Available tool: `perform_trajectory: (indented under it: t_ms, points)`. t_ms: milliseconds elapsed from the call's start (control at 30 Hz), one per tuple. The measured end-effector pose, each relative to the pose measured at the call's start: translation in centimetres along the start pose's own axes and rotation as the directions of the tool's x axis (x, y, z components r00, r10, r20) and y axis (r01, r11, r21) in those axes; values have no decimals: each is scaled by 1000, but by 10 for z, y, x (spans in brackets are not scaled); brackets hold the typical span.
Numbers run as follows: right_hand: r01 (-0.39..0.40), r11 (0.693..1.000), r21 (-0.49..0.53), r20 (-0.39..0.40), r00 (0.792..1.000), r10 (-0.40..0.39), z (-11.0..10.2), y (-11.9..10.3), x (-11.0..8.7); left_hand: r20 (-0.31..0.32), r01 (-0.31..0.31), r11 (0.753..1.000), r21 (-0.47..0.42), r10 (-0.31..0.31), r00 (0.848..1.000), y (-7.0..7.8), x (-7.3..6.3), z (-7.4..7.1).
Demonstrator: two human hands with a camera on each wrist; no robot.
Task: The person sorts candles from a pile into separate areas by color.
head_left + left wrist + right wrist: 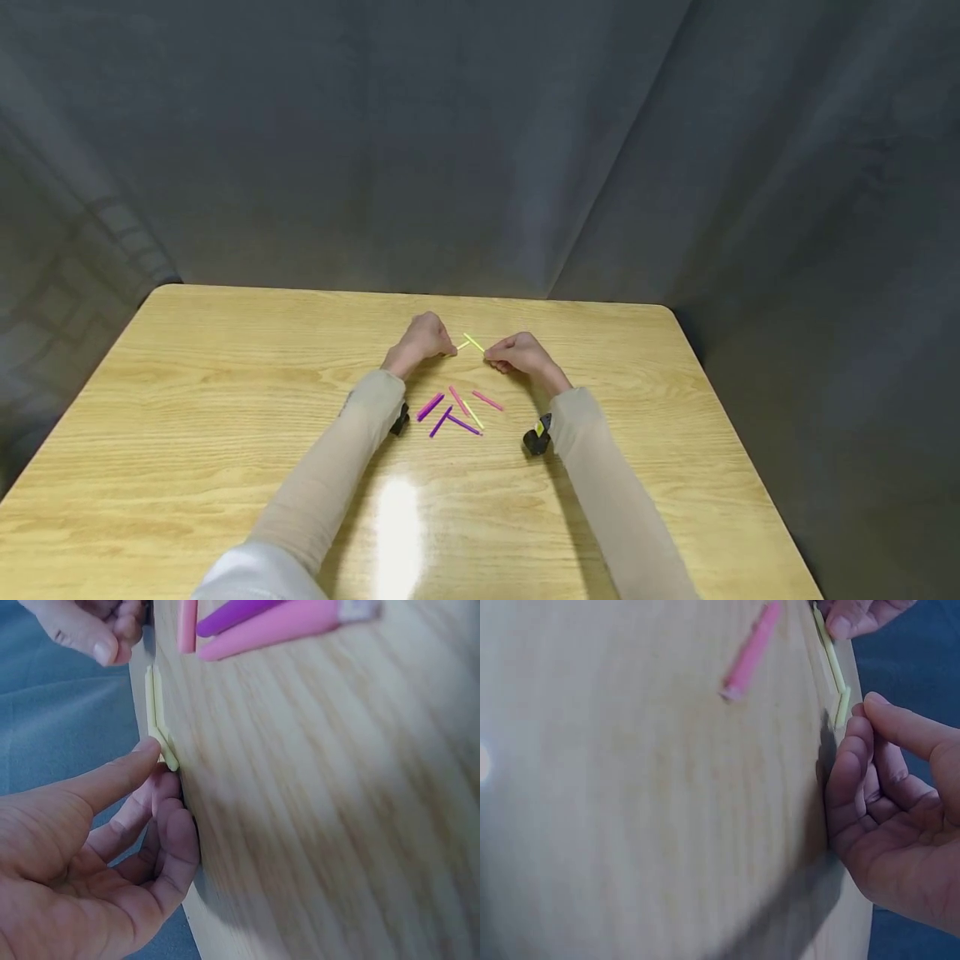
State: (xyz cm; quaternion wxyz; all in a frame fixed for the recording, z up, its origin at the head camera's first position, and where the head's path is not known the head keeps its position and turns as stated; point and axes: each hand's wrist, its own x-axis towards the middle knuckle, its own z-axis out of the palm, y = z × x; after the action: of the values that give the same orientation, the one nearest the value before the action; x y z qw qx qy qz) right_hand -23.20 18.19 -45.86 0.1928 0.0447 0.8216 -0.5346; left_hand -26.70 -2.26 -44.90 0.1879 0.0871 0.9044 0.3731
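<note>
Two thin yellow sticks lie near the far side of the table, meeting at an angle: a left stick point(462, 345) and a right stick point(475, 342). My left hand point(426, 337) pinches the outer end of the left one between thumb and fingers; in the left wrist view the thumb lies over that stick point(169, 754). Beside the outer end of the right stick point(843, 709) is my right hand point(900, 787). Its thumb and index fingertips come close together, with nothing visible between them. The fingers' far sides are hidden.
Nearer me on the wooden table point(262, 350) lie several loose sticks: pink ones point(487, 401), purple ones point(464, 425) and a yellow one point(473, 415). A pink and purple pair point(431, 407) lies by my left wrist. Dark curtains point(450, 150) hang behind the table.
</note>
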Motion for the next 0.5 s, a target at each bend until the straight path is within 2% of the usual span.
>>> perform_trajectory:
  t_ms: [267,500]
  points:
    - [-12,1000,-3,-17,1000,12,4,5,-15,-26,-32,999,-17,32,999,-6,3,-1]
    - [8,999,-48,-2,1000,-8,9,8,-25,-64,-91,996,-3,90,994,-10,-4,-4]
